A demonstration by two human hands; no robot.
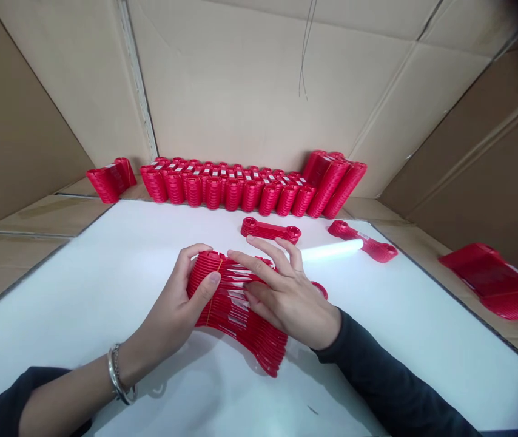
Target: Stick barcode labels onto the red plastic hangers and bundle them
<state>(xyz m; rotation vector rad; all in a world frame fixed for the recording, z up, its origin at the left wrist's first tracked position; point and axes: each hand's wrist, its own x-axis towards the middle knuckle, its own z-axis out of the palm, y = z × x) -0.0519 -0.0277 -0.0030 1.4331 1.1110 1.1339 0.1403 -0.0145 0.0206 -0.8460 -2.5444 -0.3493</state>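
Observation:
A fanned stack of thin red plastic pieces [236, 306] with rounded, wider ends and white labels stands on edge over the white tabletop. A yellowish rubber band [214, 291] runs round its left part. My left hand [186, 290] is closed on the stack's left end, thumb in front and fingers behind. My right hand [284, 290] lies over the stack's right half, its fingers spread and touching the pieces. Between the pieces there are gaps near the right fingertips. The stack's far right end is partly hidden by my right hand.
A row of red bundles [213, 191] lines the cardboard wall [241, 85]. Separate bundles sit at the left [111, 180] and right edge [498, 282]. Small red stacks lie behind my right hand [270, 230] and further right [363, 241]. A bright light reflection crosses the white tabletop [104, 285].

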